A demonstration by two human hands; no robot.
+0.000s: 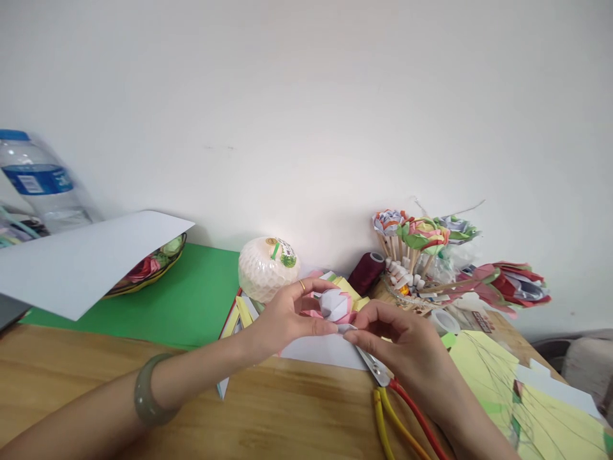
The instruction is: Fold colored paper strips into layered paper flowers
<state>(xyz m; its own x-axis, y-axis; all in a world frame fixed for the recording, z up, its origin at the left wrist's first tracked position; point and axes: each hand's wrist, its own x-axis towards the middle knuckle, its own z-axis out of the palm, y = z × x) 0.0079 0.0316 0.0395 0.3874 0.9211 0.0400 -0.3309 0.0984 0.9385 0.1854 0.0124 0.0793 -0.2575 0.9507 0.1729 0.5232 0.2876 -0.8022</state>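
Note:
Between my two hands is a folded paper flower [334,305] with pale lilac inner petals and pink outer ones. My left hand [299,310] wraps round its left side, the thumb along the bottom petal. The fingertips of my right hand [390,329] pinch a lilac petal at the flower's lower right. Beneath my right hand lie scissors [383,377] with red and yellow handles, their blades partly covered by the fingers. Folded yellow and white paper pieces and a white sheet [320,353] lie under and behind the flower.
A foam-netted fruit [268,268] and a maroon thread spool [366,272] stand behind. Finished paper flowers [421,230] on sticks are at the back right, a tape roll [445,322] and yellow paper [483,364] nearer. Leftward are green card [201,300], a basket [163,265] and a bottle [41,185].

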